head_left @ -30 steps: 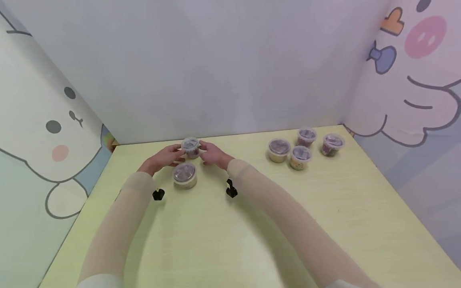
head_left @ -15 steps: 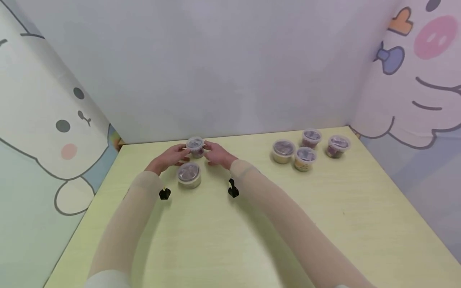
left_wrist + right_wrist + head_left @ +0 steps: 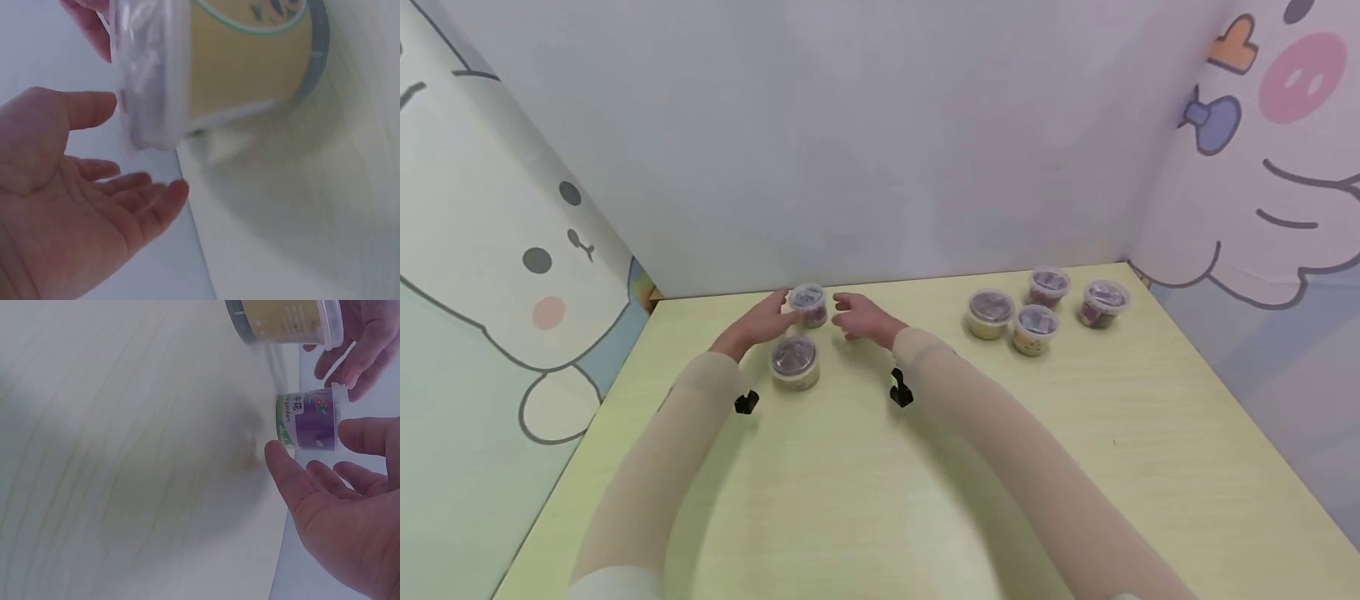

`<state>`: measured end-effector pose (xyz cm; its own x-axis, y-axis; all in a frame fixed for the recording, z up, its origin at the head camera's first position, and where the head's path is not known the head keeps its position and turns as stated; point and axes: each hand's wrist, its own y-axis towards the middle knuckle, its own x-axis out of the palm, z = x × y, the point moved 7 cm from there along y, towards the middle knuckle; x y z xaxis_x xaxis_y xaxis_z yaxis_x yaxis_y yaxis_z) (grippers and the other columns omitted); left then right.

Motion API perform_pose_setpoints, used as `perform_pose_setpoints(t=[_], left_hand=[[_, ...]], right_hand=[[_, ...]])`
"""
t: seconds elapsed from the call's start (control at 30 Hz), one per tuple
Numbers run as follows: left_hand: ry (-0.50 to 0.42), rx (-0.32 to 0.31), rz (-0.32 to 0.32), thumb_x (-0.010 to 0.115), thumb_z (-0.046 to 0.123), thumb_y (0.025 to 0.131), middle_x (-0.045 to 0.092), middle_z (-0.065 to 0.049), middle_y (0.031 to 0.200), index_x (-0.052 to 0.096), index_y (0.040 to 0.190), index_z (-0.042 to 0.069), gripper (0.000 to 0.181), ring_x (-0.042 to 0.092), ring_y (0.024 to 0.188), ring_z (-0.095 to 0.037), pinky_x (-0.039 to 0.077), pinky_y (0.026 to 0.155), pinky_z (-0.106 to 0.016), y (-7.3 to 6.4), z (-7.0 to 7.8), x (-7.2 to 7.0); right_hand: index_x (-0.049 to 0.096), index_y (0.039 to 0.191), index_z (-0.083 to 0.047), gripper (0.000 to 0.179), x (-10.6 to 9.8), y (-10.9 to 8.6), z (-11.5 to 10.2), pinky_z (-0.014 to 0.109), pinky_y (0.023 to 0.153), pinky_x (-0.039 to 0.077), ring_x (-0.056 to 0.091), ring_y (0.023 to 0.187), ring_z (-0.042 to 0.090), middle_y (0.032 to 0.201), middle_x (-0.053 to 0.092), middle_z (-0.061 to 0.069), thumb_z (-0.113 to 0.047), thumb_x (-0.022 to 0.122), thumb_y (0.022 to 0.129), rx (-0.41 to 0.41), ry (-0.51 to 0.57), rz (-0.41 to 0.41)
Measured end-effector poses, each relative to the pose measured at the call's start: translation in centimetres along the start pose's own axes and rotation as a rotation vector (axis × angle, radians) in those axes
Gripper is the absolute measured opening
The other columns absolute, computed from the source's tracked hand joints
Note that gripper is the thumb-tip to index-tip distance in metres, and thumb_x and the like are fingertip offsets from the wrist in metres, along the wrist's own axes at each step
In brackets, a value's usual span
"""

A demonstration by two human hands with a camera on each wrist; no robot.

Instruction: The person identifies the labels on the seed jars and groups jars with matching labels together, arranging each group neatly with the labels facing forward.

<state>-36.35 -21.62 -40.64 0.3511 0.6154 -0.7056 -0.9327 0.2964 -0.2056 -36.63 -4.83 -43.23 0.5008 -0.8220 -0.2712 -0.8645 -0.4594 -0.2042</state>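
Positioning of the purple cup point(image 3: 814, 307), upright behind the tub point(image 3: 795, 363) near the rear edge of the worktop point(image 3: 850, 483), appears nearly complete: left hand point(image 3: 758, 323) and right hand point(image 3: 867, 319) flank it, both released, and the next move calls for withdrawal.

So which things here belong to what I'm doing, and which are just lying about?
Likely the job:
small purple tub, between left hand and right hand
perhaps wider tan tub just in front

Likely just lying about:
four lidded tubs at right
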Motion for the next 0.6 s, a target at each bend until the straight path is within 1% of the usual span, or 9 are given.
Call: perform_pose_setpoints(t=[0.1, 0.17, 0.2, 0.3, 0.33, 0.43, 0.5, 0.57, 0.6], left_hand=[[0.089, 0.072, 0.045, 0.052, 0.025, 0.106, 0.033, -0.03, 0.156, 0.023, 0.156, -0.007, 0.066, 0.03, 0.144, -0.046, 0.023, 0.118, -0.059, -0.2, 1.7, 0.0], [0.162, 0.091, 0.059, 0.052, 0.023, 0.105, 0.034, -0.03, 0.155, 0.025, 0.155, -0.008, 0.064, 0.031, 0.144, -0.045, 0.024, 0.118, -0.058, -0.4, 2.8, 0.2], [0.206, 0.094, 0.063, 0.052, 0.024, 0.105, 0.032, -0.03, 0.155, 0.025, 0.155, -0.008, 0.065, 0.032, 0.143, -0.045, 0.025, 0.117, -0.059, -0.5, 3.4, 0.4], [0.329, 0.11, 0.062, 0.051, 0.024, 0.105, 0.029, -0.031, 0.156, 0.026, 0.156, -0.006, 0.064, 0.036, 0.14, -0.046, 0.03, 0.115, -0.06, -1.0, 5.3, 1.0], [0.361, 0.122, 0.061, 0.052, 0.024, 0.105, 0.03, -0.031, 0.156, 0.029, 0.156, -0.004, 0.063, 0.039, 0.139, -0.046, 0.032, 0.113, -0.06, -1.2, 5.9, 1.2], [0.433, 0.19, 0.051, 0.053, 0.021, 0.104, 0.039, -0.029, 0.151, 0.038, 0.152, -0.005, 0.057, 0.047, 0.133, -0.043, 0.038, 0.11, -0.057, -1.6, 7.8, 2.1], [0.469, 0.238, 0.039, 0.055, 0.02, 0.103, 0.046, -0.028, 0.147, 0.044, 0.148, -0.006, 0.053, 0.048, 0.132, -0.041, 0.039, 0.11, -0.055, -1.8, 9.0, 2.7], [0.508, 0.287, 0.026, 0.055, 0.02, 0.103, 0.051, -0.027, 0.143, 0.048, 0.144, -0.008, 0.05, 0.051, 0.129, -0.04, 0.041, 0.108, -0.053, -1.8, 10.1, 3.5], [0.515, 0.3, 0.018, 0.055, 0.02, 0.103, 0.053, -0.026, 0.142, 0.05, 0.143, -0.008, 0.049, 0.052, 0.128, -0.039, 0.042, 0.107, -0.052, -1.8, 10.5, 3.9]], right_hand=[[0.029, 0.158, -0.002, 0.06, -0.8, -0.8, -0.2, 0.041, 0.101, 0.051, 0.045, 0.139, 0.034, 0.158, 0.036, 0.021, -0.008, 0.052, 0.103, -0.026, -0.094, -0.026], [0.033, 0.157, -0.001, 0.058, -1.3, -1.6, -0.5, 0.039, 0.102, 0.051, 0.044, 0.14, 0.032, 0.157, 0.039, 0.021, -0.009, 0.053, 0.103, -0.051, -0.193, -0.052], [0.034, 0.156, -0.001, 0.057, -1.6, -2.0, -0.6, 0.038, 0.102, 0.05, 0.044, 0.14, 0.031, 0.156, 0.039, 0.022, -0.01, 0.053, 0.104, -0.061, -0.239, -0.071], [0.038, 0.154, 0.001, 0.055, -2.5, -3.3, -0.7, 0.036, 0.102, 0.05, 0.043, 0.141, 0.03, 0.155, 0.041, 0.022, -0.012, 0.055, 0.103, -0.077, -0.363, -0.138], [0.039, 0.153, 0.001, 0.054, -2.8, -3.8, -0.7, 0.036, 0.102, 0.05, 0.043, 0.141, 0.031, 0.154, 0.042, 0.022, -0.013, 0.056, 0.103, -0.078, -0.403, -0.161], [0.041, 0.152, 0.002, 0.055, -4.0, -5.0, -0.5, 0.038, 0.104, 0.048, 0.044, 0.14, 0.031, 0.153, 0.044, 0.022, -0.015, 0.058, 0.102, -0.076, -0.508, -0.218], [0.041, 0.152, 0.002, 0.057, -5.1, -5.9, -0.5, 0.04, 0.107, 0.045, 0.046, 0.138, 0.031, 0.151, 0.046, 0.022, -0.016, 0.06, 0.101, -0.083, -0.583, -0.228], [0.04, 0.153, 0.001, 0.059, -6.2, -6.6, -0.3, 0.042, 0.108, 0.044, 0.05, 0.135, 0.033, 0.15, 0.048, 0.022, -0.017, 0.061, 0.101, -0.087, -0.633, -0.217], [0.039, 0.154, 0.001, 0.061, -6.8, -7.1, -0.2, 0.043, 0.109, 0.043, 0.051, 0.133, 0.034, 0.149, 0.049, 0.022, -0.018, 0.061, 0.101, -0.093, -0.654, -0.204]])
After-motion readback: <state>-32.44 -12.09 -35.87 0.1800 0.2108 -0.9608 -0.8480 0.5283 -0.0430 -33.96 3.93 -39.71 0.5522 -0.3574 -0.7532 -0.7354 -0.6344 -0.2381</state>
